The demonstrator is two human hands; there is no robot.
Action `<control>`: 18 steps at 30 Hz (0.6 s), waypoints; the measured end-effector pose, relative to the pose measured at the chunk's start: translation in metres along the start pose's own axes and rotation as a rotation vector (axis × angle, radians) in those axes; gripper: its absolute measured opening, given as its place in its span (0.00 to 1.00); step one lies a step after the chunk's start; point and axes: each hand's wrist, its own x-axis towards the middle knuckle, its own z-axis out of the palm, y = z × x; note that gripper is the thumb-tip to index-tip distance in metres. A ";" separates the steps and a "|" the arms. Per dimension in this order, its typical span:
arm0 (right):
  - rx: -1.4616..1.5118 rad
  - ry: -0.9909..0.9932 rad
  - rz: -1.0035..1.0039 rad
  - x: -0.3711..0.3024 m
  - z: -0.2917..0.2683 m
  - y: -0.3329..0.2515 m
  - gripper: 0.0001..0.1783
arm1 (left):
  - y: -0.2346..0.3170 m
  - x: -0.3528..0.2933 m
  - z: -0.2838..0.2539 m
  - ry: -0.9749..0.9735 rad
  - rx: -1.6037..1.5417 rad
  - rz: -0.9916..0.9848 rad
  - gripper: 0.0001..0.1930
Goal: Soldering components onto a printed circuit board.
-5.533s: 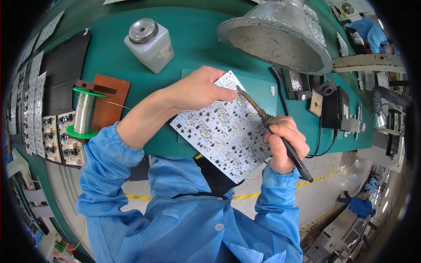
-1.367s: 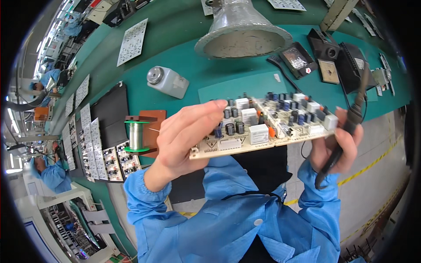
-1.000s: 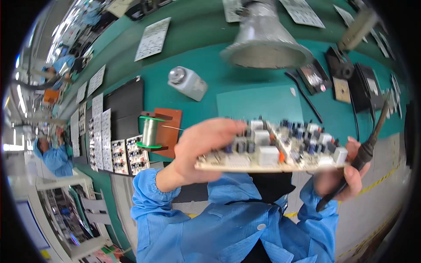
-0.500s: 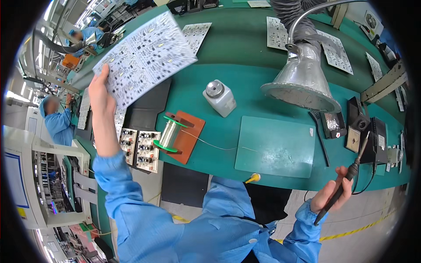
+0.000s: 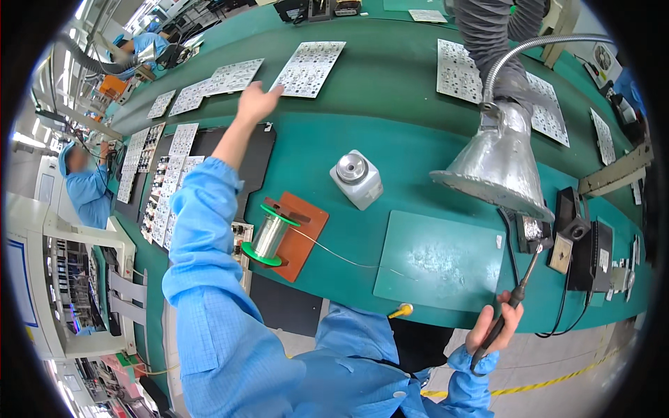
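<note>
My left hand (image 5: 258, 103) reaches over the far green surface, fingers apart and nothing gripped. Its fingertips are beside the edge of a white circuit board (image 5: 235, 75) and the near corner of another circuit board (image 5: 309, 68); whether they touch is unclear. At the bench's front right, my right hand (image 5: 496, 326) is closed around a soldering iron (image 5: 517, 295). The iron's tip points up beside a small black tray (image 5: 529, 228). A solder wire spool (image 5: 270, 238) with green flanges sits on a brown stand (image 5: 306, 235), its wire trailing onto a pale green mat (image 5: 439, 256).
A white bottle with a metal top (image 5: 357, 180) stands mid-bench. A metal fume hood (image 5: 498, 160) hangs at the right, above a black soldering station (image 5: 591, 258). Several populated boards (image 5: 164, 198) lie at the left on a black sheet (image 5: 256, 157). A co-worker (image 5: 90, 181) sits far left.
My left hand has moved away and to the right, and the circuit board it held up has left it and lies flat among the others. The soldering iron has shifted leftward, toward the small tray.
</note>
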 end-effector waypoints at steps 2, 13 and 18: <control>-0.030 -0.022 -0.004 -0.003 0.002 0.001 0.20 | 0.010 0.007 0.018 0.003 0.139 0.017 0.55; -0.106 -0.069 0.035 -0.004 0.001 0.002 0.21 | 0.063 0.025 0.058 -0.146 0.377 -0.181 0.69; -0.066 -0.082 0.022 -0.003 0.001 0.005 0.21 | 0.044 0.035 0.056 -0.138 0.226 -0.114 0.69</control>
